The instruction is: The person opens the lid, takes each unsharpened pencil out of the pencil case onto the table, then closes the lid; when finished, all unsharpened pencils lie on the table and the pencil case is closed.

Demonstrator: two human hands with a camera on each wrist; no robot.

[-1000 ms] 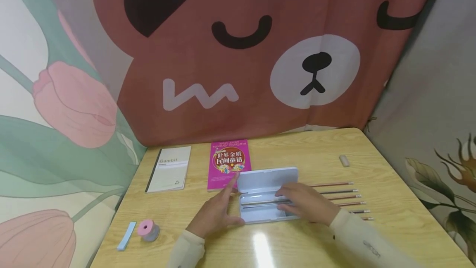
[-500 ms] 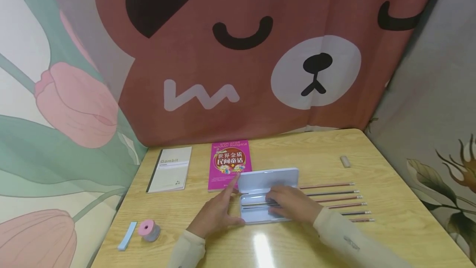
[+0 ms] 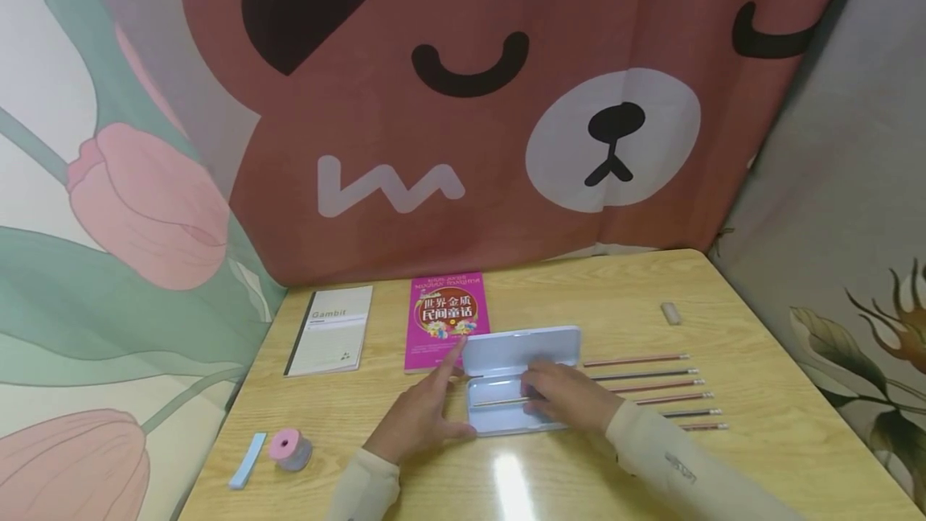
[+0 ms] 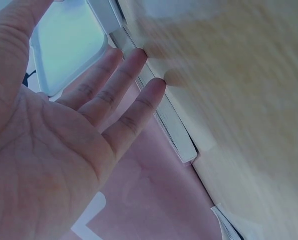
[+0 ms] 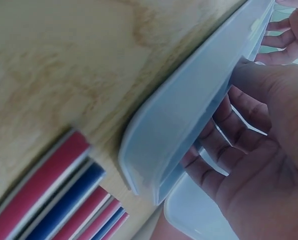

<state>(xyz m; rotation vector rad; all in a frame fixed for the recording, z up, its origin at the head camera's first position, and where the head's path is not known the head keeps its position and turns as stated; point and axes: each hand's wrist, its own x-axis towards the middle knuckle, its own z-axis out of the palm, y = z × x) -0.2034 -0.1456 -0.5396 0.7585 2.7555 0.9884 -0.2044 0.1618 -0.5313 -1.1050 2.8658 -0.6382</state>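
Observation:
A pale blue pencil case (image 3: 499, 423) lies on the table with its lid (image 3: 521, 348) raised. My left hand (image 3: 419, 412) is at the case's left end, its index finger beside the lid and thumb at the front corner. Its fingers stretch out nearly straight in the left wrist view. My right hand (image 3: 571, 394) reaches into the case, fingers bent inside and thumb (image 5: 251, 77) near the front wall. A thin pencil-like stick (image 3: 499, 403) lies lengthwise in the case, its right part hidden by that hand. I cannot tell whether the right fingers pinch anything.
Several red and dark pencils (image 3: 654, 378) lie in a row right of the case, with an eraser (image 3: 671, 313) beyond. Behind and left are a magenta book (image 3: 427, 352) and a notebook (image 3: 333, 336). A pink-topped spool (image 3: 289, 449) and light blue strip (image 3: 248, 461) lie front left.
My right hand has moved left and farther into the case, uncovering more of the pencils. Two thin lines showed inside the case before; one shows now. My left hand stays put.

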